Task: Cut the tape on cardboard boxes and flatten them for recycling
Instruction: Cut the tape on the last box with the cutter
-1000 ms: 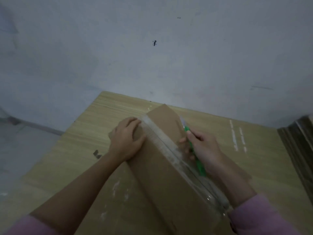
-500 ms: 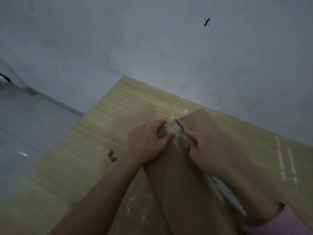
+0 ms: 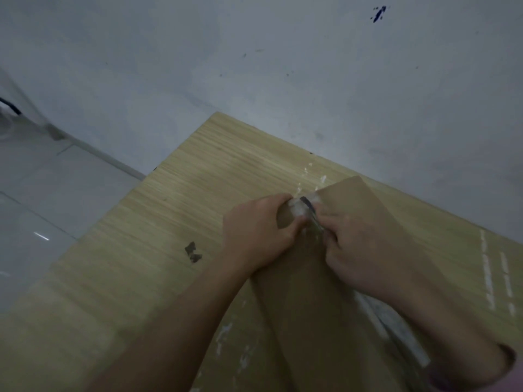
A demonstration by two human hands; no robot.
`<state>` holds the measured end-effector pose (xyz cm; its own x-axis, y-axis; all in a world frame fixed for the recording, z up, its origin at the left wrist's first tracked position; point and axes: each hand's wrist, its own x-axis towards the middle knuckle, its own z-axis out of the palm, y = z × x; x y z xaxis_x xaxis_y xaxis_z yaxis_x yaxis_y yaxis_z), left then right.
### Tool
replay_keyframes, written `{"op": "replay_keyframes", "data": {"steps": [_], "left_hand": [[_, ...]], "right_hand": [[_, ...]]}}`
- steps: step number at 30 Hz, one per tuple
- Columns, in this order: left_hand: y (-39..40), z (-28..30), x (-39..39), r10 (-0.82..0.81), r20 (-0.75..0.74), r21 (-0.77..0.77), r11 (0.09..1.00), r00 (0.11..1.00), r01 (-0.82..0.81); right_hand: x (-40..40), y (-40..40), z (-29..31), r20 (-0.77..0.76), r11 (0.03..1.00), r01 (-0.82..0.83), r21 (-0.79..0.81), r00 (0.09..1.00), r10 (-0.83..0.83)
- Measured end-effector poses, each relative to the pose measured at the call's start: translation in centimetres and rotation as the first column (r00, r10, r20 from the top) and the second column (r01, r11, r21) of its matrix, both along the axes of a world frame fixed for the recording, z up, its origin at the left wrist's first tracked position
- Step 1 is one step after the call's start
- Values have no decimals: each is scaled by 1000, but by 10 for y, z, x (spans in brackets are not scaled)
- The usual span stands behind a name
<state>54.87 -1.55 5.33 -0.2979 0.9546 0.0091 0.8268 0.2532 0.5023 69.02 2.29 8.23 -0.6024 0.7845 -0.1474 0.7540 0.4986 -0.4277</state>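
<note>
Both hands meet at the far end of a long brown cardboard box (image 3: pixel 317 301), seen from the head camera. Left hand (image 3: pixel 256 236) grips that end of the box from its left side, fingers curled over the top and the thumb pressed toward the clear tape (image 3: pixel 298 209) bunched at the seam. Right hand (image 3: pixel 359 250) is closed round a slim utility knife (image 3: pixel 310 206), of which only the dark tip and a trace of green handle show between the fingers; the tip sits on the crumpled tape at the box's far end, just beside the left thumb. More clear tape runs along the box's top seam, emerging from under the right wrist toward the near right corner of the pale wood-grain worktop (image 3: pixel 175 222). The box lies lengthwise from the near edge toward the worktop's far edge, which meets a grey-white wall (image 3: pixel 254 66). A small dark scrap (image 3: pixel 193 252) lies on the worktop left of the left wrist, well apart from the box. White smears mark the worktop near the far edge and beside the right edge. Grey tiled floor (image 3: pixel 51 199) shows past the left edge.
</note>
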Motion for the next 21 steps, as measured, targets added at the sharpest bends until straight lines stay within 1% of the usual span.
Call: {"op": "replay_keyframes", "data": {"steps": [6, 10, 15, 19, 21], "left_hand": [[0, 0, 0, -5, -6, -20, 1000, 1000, 5], [1, -1, 0, -6, -6, -26, 1000, 1000, 6], [1, -2, 0, 4, -11, -25, 1000, 1000, -4], [1, -1, 1, 7, -17, -37, 999, 1000, -8], [1, 0, 2, 11, -15, -37, 999, 1000, -12]], "right_hand": [[1, -7, -6, -25, 995, 18, 96, 1000, -16], [3, -6, -7, 20, 993, -28, 112, 999, 26], [-4, 2, -2, 51, 1000, 8, 12, 999, -9], [-4, 11, 16, 99, 996, -7, -91, 995, 16], [-6, 13, 25, 153, 997, -32, -75, 987, 43]]}}
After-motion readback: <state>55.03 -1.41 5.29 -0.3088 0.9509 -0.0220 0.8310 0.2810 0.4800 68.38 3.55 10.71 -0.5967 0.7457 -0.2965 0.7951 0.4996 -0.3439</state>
